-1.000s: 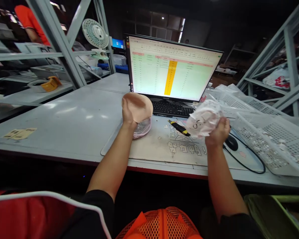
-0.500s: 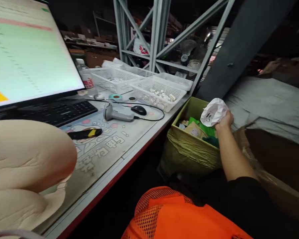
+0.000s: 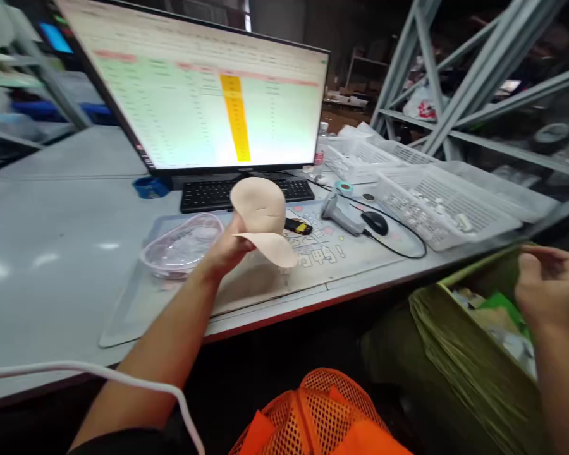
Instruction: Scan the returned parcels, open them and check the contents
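Note:
My left hand point(image 3: 227, 248) is closed on a beige pair of moulded bra cups point(image 3: 260, 205), held above the desk mat in front of the keyboard. One cup faces up and the other flares out below it. Over the yellow-green lined bin point(image 3: 459, 328) at the right is my right hand point(image 3: 552, 284), thumb and fingers curled but apart, with nothing visible between them. Inside the bin lie green packaging and something white and crumpled point(image 3: 514, 344), partly hidden by the wrist.
A clear pink-rimmed container point(image 3: 184, 246) sits left of the cups. Behind are a keyboard point(image 3: 201, 197) and a monitor point(image 3: 284, 120). A barcode scanner point(image 3: 344, 215), a mouse point(image 3: 374, 222) and white baskets point(image 3: 446, 202) stand to the right. A white cable point(image 3: 76, 366) crosses at lower left.
The white crumpled paper has left my right hand, which is now lower over the bin. My view has swung left, and the bra cups appear farther from the camera, over the mat.

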### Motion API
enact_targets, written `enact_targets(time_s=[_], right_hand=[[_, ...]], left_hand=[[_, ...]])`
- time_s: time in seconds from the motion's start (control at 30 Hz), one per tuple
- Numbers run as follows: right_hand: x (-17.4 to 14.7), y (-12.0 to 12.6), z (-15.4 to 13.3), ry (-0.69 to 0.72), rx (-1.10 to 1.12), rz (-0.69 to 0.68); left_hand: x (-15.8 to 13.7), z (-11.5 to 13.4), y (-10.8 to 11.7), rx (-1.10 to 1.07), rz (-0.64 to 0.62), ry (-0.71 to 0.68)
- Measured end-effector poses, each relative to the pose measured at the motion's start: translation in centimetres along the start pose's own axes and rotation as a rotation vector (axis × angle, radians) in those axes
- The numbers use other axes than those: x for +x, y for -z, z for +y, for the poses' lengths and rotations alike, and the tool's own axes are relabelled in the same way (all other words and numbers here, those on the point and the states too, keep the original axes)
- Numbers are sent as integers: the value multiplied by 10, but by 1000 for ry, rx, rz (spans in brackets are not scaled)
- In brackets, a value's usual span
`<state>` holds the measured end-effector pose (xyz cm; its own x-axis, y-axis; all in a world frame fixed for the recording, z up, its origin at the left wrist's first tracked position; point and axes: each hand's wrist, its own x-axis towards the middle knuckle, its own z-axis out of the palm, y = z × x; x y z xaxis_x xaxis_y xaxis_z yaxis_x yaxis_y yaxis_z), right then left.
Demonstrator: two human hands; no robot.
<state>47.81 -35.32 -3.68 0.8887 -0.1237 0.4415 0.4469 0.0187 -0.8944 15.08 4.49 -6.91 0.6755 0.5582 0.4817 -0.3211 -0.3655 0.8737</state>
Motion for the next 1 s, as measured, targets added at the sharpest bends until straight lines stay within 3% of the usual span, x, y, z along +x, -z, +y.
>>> enact_targets(time_s=[0.07, 0.13, 0.23, 0.3, 0.37, 0.43, 0.5, 0.57, 0.67, 0.8, 1.0], right_hand=[[-35, -54, -13, 393, -190, -371], [-87, -109, -32, 675, -44, -761], [-164, -192, -53, 801, 166, -1113], [-192, -243, -60, 769, 123, -1219], [-194, -289, -61, 656, 116, -1229], [-178, -329, -59, 409, 206, -1090], [-155, -359, -51, 60, 354, -864], [-138, -375, -39, -268, 483, -696], [-129, -377, -17, -534, 589, -685], [-133, -363, -7, -530, 655, -884], [-139, -348, -25, -431, 706, -1023]], left_hand=[[-1, -6, 3, -174, -33, 63], [-2, -8, 1, -171, -16, 88], [-3, -11, -3, -156, 12, 107], [-2, -15, -2, -168, 27, 124], [1, -19, 6, -166, 77, 128], [6, -22, 21, -145, 177, 108], [11, -23, 38, -126, 309, 81], [14, -25, 53, -143, 446, 108], [18, -30, 64, -108, 632, 194], [20, -42, 58, 76, 725, 151], [21, -45, 48, 36, 780, 55]])
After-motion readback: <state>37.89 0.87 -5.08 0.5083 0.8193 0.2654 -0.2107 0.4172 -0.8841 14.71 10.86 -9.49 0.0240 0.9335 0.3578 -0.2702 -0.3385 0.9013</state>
